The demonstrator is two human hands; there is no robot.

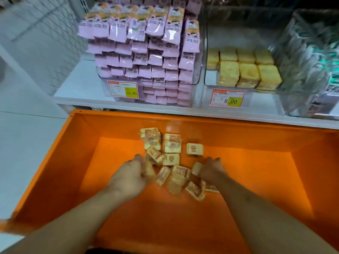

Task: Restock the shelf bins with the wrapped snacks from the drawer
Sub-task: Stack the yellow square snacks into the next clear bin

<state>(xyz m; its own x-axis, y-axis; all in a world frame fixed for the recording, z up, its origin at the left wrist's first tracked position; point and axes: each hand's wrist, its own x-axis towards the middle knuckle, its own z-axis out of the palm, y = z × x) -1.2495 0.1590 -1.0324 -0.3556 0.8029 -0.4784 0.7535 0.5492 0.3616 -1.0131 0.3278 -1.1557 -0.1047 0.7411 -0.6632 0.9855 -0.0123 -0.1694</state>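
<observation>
Inside the orange drawer (55,180), left hand (131,176) and right hand (211,170) each clamp fingers on wrapped snacks (171,159) to refill the half-empty bin (207,52) above the drawer.

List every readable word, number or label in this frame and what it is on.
"15.80": yellow patch of the price tag on the bin of pink packets.
"8.00", middle partly glared: price tag on the bin of yellow cakes.
Other tag print, pink packet print and labels on the drawer snacks: too blurred.

Both hands, left hand (134,173) and right hand (211,170), grip wrapped snacks (171,159) in the orange drawer (256,143)
</observation>
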